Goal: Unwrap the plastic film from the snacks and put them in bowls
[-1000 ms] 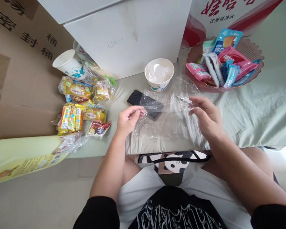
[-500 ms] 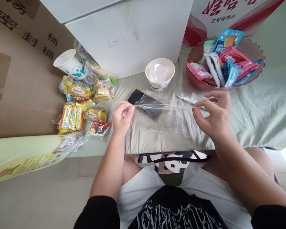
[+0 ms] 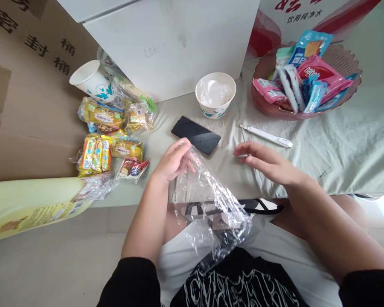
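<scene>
My left hand (image 3: pixel 175 161) pinches the top of a clear plastic bag (image 3: pixel 216 194), which hangs crumpled from my fingers toward my lap. To its right, my right hand (image 3: pixel 267 163) hovers over the cloth with nothing in it, its fingers stretched out and the thumb slightly apart. Just behind my left hand lies a black smartphone (image 3: pixel 196 135), screen up. A slim white-handled knife (image 3: pixel 266 135) with a narrow metal tip rests on the cloth behind my right hand. Beyond the phone stands a white paper bowl (image 3: pixel 215 96) lined with clear film.
A pink scalloped bowl (image 3: pixel 265 108) full of wrapped snacks is at the back right. More packaged snacks (image 3: pixel 97 154) lie at the left beside a tilted paper cup (image 3: pixel 92 81). A white box (image 3: pixel 173 47) closes off the back; a brown carton (image 3: pixel 35 111) stands left.
The film stretched between both hands is now held by my left hand alone and hangs down toward my lap. My right hand has let go, leaving the phone and knife uncovered.
</scene>
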A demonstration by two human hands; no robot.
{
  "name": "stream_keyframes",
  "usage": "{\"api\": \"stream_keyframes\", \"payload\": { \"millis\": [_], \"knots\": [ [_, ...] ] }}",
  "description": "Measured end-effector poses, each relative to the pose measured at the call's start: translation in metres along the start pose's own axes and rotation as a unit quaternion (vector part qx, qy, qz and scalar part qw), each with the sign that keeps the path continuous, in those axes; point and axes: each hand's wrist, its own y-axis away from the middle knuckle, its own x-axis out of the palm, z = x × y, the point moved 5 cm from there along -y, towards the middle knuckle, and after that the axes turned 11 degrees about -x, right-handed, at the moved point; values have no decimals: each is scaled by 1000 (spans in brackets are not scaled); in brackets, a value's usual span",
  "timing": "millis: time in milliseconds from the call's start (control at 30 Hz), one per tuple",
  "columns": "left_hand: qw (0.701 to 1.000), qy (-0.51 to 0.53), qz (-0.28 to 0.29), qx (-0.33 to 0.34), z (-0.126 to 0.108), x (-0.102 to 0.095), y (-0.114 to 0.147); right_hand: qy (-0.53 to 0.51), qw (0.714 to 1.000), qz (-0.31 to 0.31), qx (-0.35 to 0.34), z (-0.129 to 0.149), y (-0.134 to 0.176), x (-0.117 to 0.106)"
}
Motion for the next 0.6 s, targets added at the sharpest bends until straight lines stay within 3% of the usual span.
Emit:
{"api": "stream_keyframes", "payload": {
  "millis": [100,200,267,333,400,467,533,600],
  "knots": [
    [996,-39,70,-30,5,21,1,-100,993,67,16,-7,1,36],
    [987,-77,137,-41,8,26,7,-107,981,156,51,-3,5,62],
    [982,-102,156,3,6,19,11,-112,971,202,61,4,7,68],
    [983,-95,135,84,0,7,14,-145,964,212,65,10,8,67],
    [985,-52,87,140,-4,-2,13,-183,967,168,61,9,7,62],
    [987,-5,58,150,-5,1,9,-190,978,66,56,1,4,55],
    [987,13,90,135,-4,18,5,-170,981,-69,63,-11,3,47],
    [979,10,171,114,0,40,3,-148,970,-173,82,-21,4,41]
  ]
}}
